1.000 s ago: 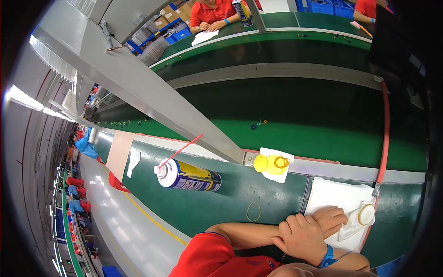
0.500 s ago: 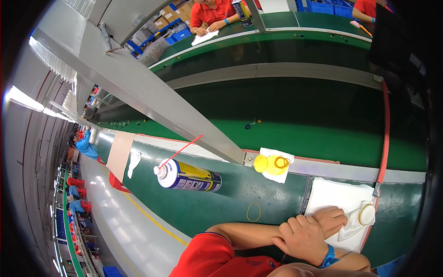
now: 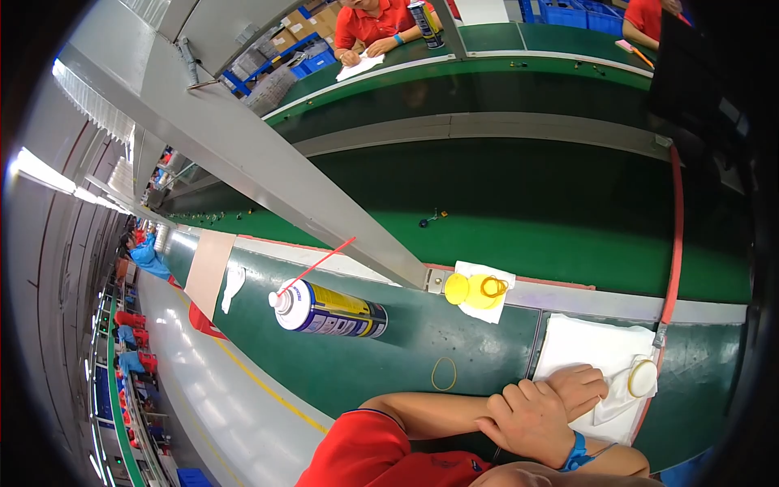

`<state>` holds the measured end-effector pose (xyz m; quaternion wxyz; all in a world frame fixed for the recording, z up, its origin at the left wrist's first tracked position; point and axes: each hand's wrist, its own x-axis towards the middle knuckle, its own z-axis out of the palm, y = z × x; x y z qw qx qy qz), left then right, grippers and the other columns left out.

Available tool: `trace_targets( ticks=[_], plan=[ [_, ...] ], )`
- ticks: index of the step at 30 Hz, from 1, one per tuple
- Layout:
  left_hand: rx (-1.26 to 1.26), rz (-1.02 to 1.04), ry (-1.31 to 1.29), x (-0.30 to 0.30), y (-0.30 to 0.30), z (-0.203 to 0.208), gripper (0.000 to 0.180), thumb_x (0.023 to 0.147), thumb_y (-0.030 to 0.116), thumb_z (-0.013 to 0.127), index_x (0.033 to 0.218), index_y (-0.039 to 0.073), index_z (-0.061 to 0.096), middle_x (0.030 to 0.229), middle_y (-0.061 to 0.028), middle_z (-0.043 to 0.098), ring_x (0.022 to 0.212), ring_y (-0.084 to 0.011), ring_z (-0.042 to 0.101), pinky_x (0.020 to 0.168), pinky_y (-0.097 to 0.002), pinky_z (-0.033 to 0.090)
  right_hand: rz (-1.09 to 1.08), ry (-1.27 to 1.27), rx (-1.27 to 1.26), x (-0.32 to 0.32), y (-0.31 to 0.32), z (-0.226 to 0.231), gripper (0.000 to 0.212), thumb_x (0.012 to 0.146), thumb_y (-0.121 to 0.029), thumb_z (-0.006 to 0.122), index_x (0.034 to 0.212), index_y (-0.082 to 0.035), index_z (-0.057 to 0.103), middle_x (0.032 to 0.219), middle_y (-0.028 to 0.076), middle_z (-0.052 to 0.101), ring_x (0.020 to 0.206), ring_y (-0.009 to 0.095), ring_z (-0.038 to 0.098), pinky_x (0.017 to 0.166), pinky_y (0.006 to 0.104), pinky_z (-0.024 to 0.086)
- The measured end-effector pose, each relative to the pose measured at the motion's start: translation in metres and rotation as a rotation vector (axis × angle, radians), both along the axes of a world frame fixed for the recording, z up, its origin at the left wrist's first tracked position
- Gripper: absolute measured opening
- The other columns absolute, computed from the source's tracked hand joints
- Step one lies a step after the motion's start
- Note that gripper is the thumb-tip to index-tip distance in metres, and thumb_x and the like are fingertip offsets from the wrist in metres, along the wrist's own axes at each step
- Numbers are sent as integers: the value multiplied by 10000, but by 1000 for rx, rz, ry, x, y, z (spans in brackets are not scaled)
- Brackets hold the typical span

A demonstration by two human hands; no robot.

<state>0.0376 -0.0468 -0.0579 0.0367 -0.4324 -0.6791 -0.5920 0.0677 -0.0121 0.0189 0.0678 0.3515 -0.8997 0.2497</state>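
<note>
My left hand (image 3: 579, 388) lies palm down over a folded white cloth (image 3: 560, 345) at the right of the green bench. Its fingers are loosely curled, and nothing shows in them; the palm is hidden. Across it from the right comes my right hand (image 3: 531, 415), with a blue wristband (image 3: 578, 451); its fingers wrap my left wrist. Beside my left fingertips, a small round pad with a yellow rim (image 3: 643, 378) sits on a crumpled white cloth (image 3: 613, 403). A thin rubber band (image 3: 444, 374) lies to the left of my hands.
A spray can (image 3: 341, 311) with a red straw (image 3: 324, 261) stands on the bench. Yellow round containers (image 3: 457, 289) sit on white cloth near a slanted grey post (image 3: 324, 211). Behind runs a green conveyor belt (image 3: 527, 235) carrying small wired parts (image 3: 432, 218). A co-worker (image 3: 369, 32) sits across.
The small wired parts on the green belts have shifted to the left. My two hands keep the same crossed pose.
</note>
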Motion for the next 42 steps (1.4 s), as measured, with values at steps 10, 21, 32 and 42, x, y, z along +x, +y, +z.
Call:
trace_targets(
  ticks=[10,21,32,42],
  plan=[
    [6,-21,-18,-4,-2,4,151,807,40,692,923,71,600,874,-77,568,796,-306,578,687,-385,476,0,5,2,-2,0,1,353,748,-376,781,759,-125,533,715,35,494,703,218,531,610,364,425],
    [35,-46,-3,-5,0,2,169,834,49,676,984,65,600,877,-89,594,805,-323,595,680,-406,483,74,115,-48,3,-6,3,259,801,-293,755,813,-113,569,792,59,493,748,228,550,641,352,464],
    [-22,-80,-57,-3,-8,8,345,849,49,665,1178,72,562,846,-112,564,740,-306,590,648,-404,480,5,233,-50,16,-4,-3,260,764,-242,770,780,-83,565,777,78,506,726,257,546,645,369,466],
    [-227,-191,33,-3,-11,-2,318,910,120,665,1222,92,610,1061,-149,658,898,-326,668,788,-399,562,83,290,-207,47,25,-8,286,881,-248,741,764,-81,540,777,88,527,718,269,540,675,387,458]
  ],
)
